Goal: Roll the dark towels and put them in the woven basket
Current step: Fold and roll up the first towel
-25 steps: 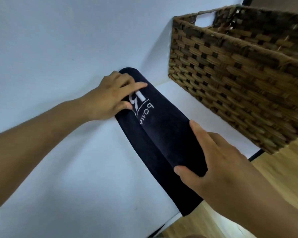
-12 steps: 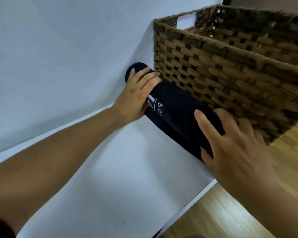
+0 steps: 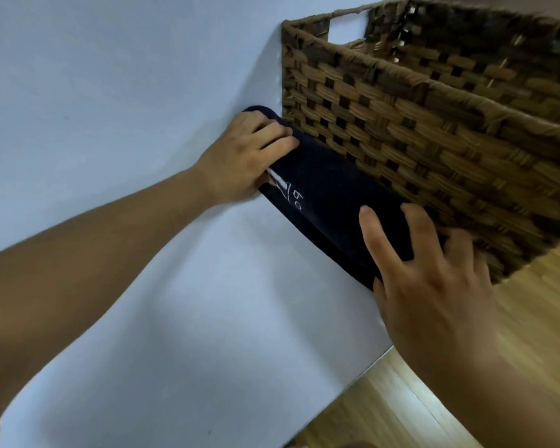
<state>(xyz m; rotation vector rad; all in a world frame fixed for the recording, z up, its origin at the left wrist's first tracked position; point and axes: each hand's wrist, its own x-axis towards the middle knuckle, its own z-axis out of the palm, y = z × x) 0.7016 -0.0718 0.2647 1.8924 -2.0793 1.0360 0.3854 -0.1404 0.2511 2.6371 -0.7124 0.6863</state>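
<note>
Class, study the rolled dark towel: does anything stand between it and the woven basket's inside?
Yes: the near wall of the woven basket. The dark towel lies on the white surface against that wall's foot, so it likely needs lifting over the rim.

We lose the towel's (image 3: pixel 330 195) near end under the right hand (image 3: pixel 434 286); the left hand (image 3: pixel 240 160) covers part of its print, unreadable to us. The basket (image 3: pixel 434 140) runs off the right edge

Towel (image 3: pixel 330 202) lies on table (image 3: pixel 207 318), against basket (image 3: pixel 434 140).
</note>
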